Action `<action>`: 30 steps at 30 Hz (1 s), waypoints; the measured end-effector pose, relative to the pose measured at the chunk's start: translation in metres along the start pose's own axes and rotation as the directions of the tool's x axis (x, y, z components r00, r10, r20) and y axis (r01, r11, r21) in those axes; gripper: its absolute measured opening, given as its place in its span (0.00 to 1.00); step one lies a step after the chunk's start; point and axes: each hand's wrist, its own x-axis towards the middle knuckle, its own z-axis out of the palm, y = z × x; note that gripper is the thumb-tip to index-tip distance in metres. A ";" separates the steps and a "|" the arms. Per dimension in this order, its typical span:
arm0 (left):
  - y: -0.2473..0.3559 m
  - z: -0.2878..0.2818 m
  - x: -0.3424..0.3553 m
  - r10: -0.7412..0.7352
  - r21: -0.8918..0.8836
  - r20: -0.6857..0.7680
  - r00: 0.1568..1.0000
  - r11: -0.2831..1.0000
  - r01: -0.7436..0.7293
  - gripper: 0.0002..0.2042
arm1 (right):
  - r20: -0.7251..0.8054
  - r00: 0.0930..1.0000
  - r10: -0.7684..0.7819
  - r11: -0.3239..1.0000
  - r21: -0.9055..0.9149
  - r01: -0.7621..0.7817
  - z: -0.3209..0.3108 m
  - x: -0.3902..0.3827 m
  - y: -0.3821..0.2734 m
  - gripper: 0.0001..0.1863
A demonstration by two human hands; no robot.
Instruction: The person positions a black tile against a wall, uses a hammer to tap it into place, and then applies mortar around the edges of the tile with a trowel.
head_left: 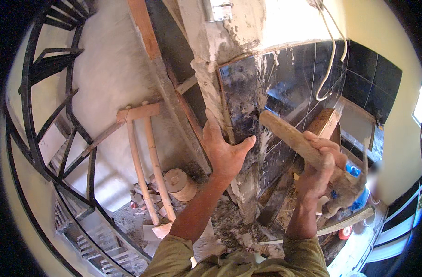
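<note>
Left hand [227,150] spread at a dark tile [238,99], right hand [323,159] around a wooden tool [292,138]

Olive sleeves [171,256] fill the bottom of the frame. Right of centre, the right hand's fingers are wrapped around the mortar-crusted wooden tool, whose blunt end points up and left, near the tile's face. At centre, the left hand's thumb and fingers stand wide apart at the tile's lower left edge; whether every fingertip touches, I cannot tell. The smeared tile stands upright in the upper centre, against a rough pillar [206,69]. Behind the tool, a timber [329,122] slants. At lower left of centre stands a round block [178,182] beside wooden poles [137,168]. Farther off, a pale cable [333,64] dangles at upper right.
</note>
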 end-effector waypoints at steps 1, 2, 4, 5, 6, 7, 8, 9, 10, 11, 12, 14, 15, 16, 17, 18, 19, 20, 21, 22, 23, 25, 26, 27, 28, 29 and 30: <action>0.004 -0.003 -0.001 -0.002 0.102 -0.002 1.000 0.995 0.002 0.56 | 0.001 1.000 0.006 1.000 -0.029 -0.006 0.002 -0.001 0.004 0.14; 0.007 -0.006 -0.001 -0.005 0.204 -0.006 1.000 0.979 0.006 0.56 | 0.001 1.000 0.011 0.998 -0.057 -0.011 0.004 -0.002 0.007 0.13; 0.013 -0.005 -0.002 0.017 0.205 -0.047 0.999 0.979 -0.007 0.54 | -0.022 1.000 -0.020 1.000 0.015 0.020 0.002 -0.002 0.004 0.13; 0.015 -0.004 -0.002 0.036 0.202 -0.073 0.997 0.979 -0.021 0.52 | -0.057 0.997 -0.047 0.996 0.074 0.051 0.001 -0.001 0.002 0.13; 0.018 -0.004 -0.002 -0.001 0.206 -0.042 0.999 0.978 0.010 0.55 | -0.090 0.995 -0.049 0.995 0.081 0.056 0.001 0.000 0.003 0.13; 0.016 -0.004 -0.002 -0.009 0.205 -0.048 0.999 0.979 0.018 0.55 | -0.081 0.996 -0.045 0.995 0.081 0.052 0.001 -0.001 0.005 0.13; 0.015 -0.003 -0.003 0.007 0.196 -0.055 0.998 0.981 0.003 0.55 | -0.042 0.999 -0.016 1.000 0.009 0.016 0.002 0.000 0.006 0.13; 0.014 -0.003 -0.003 0.024 0.186 -0.060 0.998 0.983 -0.012 0.55 | -0.005 1.000 0.014 0.998 -0.066 -0.014 0.003 0.000 0.006 0.13; 0.016 -0.003 -0.003 0.026 0.181 -0.061 0.998 0.983 -0.015 0.55 | -0.004 1.000 0.009 0.998 -0.068 -0.010 0.002 0.000 0.006 0.13; 0.017 -0.004 -0.003 -0.004 0.157 -0.056 0.998 0.988 0.013 0.55 | -0.039 0.999 -0.019 1.000 -0.003 0.019 0.001 0.000 0.004 0.14; 0.018 -0.004 -0.002 -0.035 0.130 -0.048 0.998 0.991 0.041 0.55 | -0.075 0.996 -0.046 0.997 0.059 0.051 0.000 0.000 0.003 0.14; 0.009 0.000 -0.005 -0.024 0.184 -0.032 0.999 0.982 0.030 0.55 | -0.048 0.998 -0.029 1.000 -0.002 0.029 0.001 -0.001 0.008 0.14; 0.005 0.002 -0.006 -0.011 0.244 -0.031 0.999 0.970 0.018 0.56 | -0.012 1.000 -0.007 0.999 -0.049 0.007 0.003 -0.001 0.009 0.14; 0.007 0.000 -0.005 0.014 0.213 -0.046 0.999 0.977 -0.004 0.57 | -0.025 1.000 -0.010 0.999 -0.043 0.009 0.005 -0.001 0.006 0.13; 0.008 -0.001 -0.004 0.023 0.207 -0.030 0.999 0.978 -0.016 0.57 | -0.041 0.999 -0.018 0.999 -0.051 0.016 0.007 0.000 0.003 0.13; 0.009 -0.002 -0.002 0.027 0.190 -0.043 0.999 0.982 -0.018 0.57 | -0.034 0.999 -0.023 0.998 -0.065 0.021 0.008 0.001 0.000 0.13; 0.009 -0.002 -0.003 0.027 0.172 -0.049 0.998 0.985 -0.018 0.57 | -0.031 0.999 -0.025 0.996 -0.084 0.022 0.008 0.002 -0.001 0.13; 0.008 -0.001 -0.003 -0.018 0.185 -0.033 0.999 0.983 0.024 0.52 | 0.009 1.000 -0.008 0.998 -0.056 0.009 0.007 0.003 0.002 0.12; 0.007 -0.001 -0.004 -0.013 0.179 -0.012 1.000 0.984 0.015 0.52 | -0.009 1.000 -0.012 0.998 -0.069 0.012 0.006 0.004 0.002 0.12; 0.005 0.001 -0.004 -0.031 0.123 -0.019 0.999 0.992 0.033 0.51 | 0.010 0.999 -0.038 0.999 -0.024 0.038 0.004 0.005 0.001 0.11; 0.005 0.002 -0.004 -0.051 0.068 -0.025 0.998 0.996 0.052 0.50 | 0.029 0.998 -0.064 0.998 0.021 0.063 0.003 0.005 0.001 0.11; 0.006 0.003 -0.005 -0.092 0.092 -0.012 0.996 0.991 0.093 0.48 | -0.011 1.000 -0.027 0.999 -0.017 0.027 0.007 0.004 -0.002 0.12; 0.007 0.002 -0.005 -0.072 0.087 -0.025 0.997 0.993 0.074 0.48 | 0.005 1.000 -0.012 1.000 -0.026 0.012 0.008 0.004 -0.003 0.12; 0.008 0.001 -0.004 -0.054 0.083 -0.039 0.998 0.995 0.057 0.47 | 0.022 1.000 0.004 0.999 -0.034 -0.003 0.007 0.004 -0.003 0.12; 0.007 0.002 -0.004 -0.043 0.086 -0.029 0.999 0.995 0.046 0.47 | 0.037 0.999 -0.024 0.999 -0.027 0.025 0.005 0.004 -0.002 0.12; 0.004 0.003 -0.003 -0.044 0.045 -0.028 0.999 0.998 0.045 0.46 | 0.024 0.999 -0.028 0.999 -0.025 0.028 0.005 0.005 -0.003 0.12; 0.003 0.003 -0.002 -0.045 0.003 -0.027 0.999 0.999 0.045 0.46 | 0.051 0.999 -0.018 0.999 -0.045 0.020 0.006 0.008 -0.005 0.12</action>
